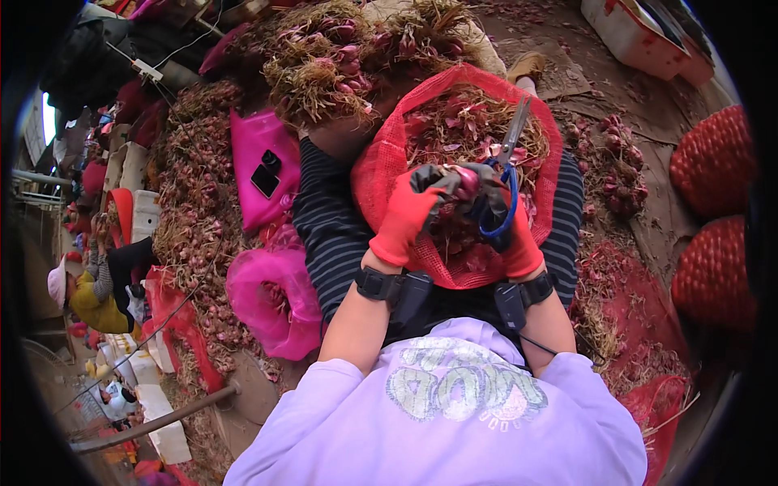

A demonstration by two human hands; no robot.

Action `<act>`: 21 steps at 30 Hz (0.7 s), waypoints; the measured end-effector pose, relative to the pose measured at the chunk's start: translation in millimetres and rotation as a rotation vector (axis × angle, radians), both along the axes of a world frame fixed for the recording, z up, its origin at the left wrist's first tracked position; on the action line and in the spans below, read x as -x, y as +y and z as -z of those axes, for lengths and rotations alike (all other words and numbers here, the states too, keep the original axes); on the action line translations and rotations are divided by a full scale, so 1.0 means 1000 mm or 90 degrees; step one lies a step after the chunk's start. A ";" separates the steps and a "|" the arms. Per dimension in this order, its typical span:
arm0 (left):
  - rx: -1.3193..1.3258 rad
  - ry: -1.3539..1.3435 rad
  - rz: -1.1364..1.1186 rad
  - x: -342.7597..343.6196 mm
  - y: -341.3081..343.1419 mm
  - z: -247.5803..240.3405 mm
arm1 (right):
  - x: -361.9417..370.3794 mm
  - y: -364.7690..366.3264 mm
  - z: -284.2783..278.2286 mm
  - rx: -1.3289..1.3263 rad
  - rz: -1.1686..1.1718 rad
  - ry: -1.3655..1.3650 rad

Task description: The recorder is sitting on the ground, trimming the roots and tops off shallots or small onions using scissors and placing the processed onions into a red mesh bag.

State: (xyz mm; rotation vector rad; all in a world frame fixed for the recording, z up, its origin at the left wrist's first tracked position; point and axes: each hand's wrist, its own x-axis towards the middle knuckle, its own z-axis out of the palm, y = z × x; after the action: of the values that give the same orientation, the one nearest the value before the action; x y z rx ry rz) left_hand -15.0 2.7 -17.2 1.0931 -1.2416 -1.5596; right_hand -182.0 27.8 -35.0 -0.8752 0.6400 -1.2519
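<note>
A red-and-black work glove covers each of my hands above an open red mesh sack (381,166) between my knees. My left hand (415,209) is closed around a purple-red shallot (465,185). Scissors (510,146) with blue handles are in my right hand (510,235); their blades point up and away, slightly parted. Right-hand fingertips come close to the shallot, but whether they touch it I cannot tell. Dry stalks, papery skins and shallots (462,117) fill the sack below.
A dried shallot heap (194,186) spreads on the left, and bunches (340,65) lie ahead. A phone (265,180) rests on a pink bag (243,146); a pink mesh bag (275,304) sits nearer. Full red sacks (713,162) stand right. Another person (93,296) sits far left.
</note>
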 end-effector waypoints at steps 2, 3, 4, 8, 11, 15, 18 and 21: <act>0.013 0.027 -0.018 -0.008 0.003 0.000 | 0.003 0.003 0.000 -0.036 -0.030 -0.087; 0.026 0.054 -0.036 -0.011 0.004 0.000 | 0.004 0.003 0.001 -0.072 -0.059 -0.176; -0.026 0.153 -0.055 -0.012 0.008 -0.001 | 0.004 0.002 0.002 -0.072 -0.059 -0.174; -0.157 0.220 -0.022 -0.031 0.008 -0.007 | 0.002 -0.005 0.004 -0.115 0.017 -0.154; -0.100 0.463 -0.067 -0.035 0.027 -0.031 | -0.001 -0.004 0.002 -0.159 0.059 -0.104; -0.162 0.554 -0.019 -0.077 0.042 -0.027 | -0.005 -0.002 -0.012 -0.161 0.047 -0.074; -0.169 0.541 -0.033 -0.086 0.047 -0.020 | -0.012 0.003 -0.023 -0.048 -0.036 -0.030; -0.197 0.544 -0.057 -0.068 0.052 -0.007 | -0.036 0.011 -0.039 -0.005 -0.083 -0.098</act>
State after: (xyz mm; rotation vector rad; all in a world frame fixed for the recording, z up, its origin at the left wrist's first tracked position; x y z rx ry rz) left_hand 53.5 54.8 -9.8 0.5205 -0.3785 -1.8863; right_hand -145.9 38.6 4.1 -0.7923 0.4585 -1.1855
